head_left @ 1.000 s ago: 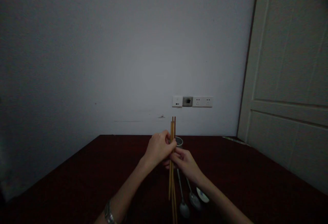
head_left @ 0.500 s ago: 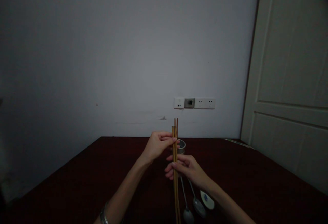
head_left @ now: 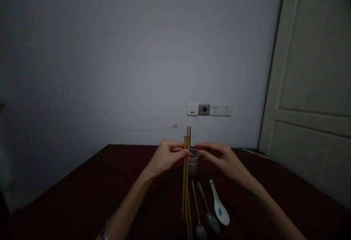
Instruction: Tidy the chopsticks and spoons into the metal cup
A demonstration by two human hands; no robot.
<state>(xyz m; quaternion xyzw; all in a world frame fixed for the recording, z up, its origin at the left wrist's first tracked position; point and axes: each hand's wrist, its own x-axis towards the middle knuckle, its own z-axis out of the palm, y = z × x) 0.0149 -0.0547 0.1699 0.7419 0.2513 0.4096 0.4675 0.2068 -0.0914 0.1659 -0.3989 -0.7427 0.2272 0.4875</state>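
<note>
My left hand (head_left: 170, 156) is closed around several wooden chopsticks (head_left: 185, 185), pinching them near their upper part. They hang roughly upright, their lower ends fanned slightly apart. One of the two taller sticks has a reddish top. Just right of the chopsticks, my right hand (head_left: 219, 157) is raised with thumb and fingers parted, and I see nothing in it. Behind the hands stands a pale cup (head_left: 193, 167), its rim partly covered. Nearer me lie a long-handled metal spoon (head_left: 200, 231), a second metal spoon (head_left: 212, 222) and a white porcelain spoon (head_left: 221, 212) with a blue pattern.
The dark red table (head_left: 131, 181) reaches back to a grey wall (head_left: 137, 68). Sockets (head_left: 220, 110) are set in the wall above it. A panelled door (head_left: 309, 86) is on the right. A flat strip (head_left: 257, 153) lies along the table's far right edge.
My right hand has let go of the chopsticks and moved up and right, uncovering the cup's side and the porcelain spoon. My left hand keeps its hold; the chopsticks' lower ends have spread.
</note>
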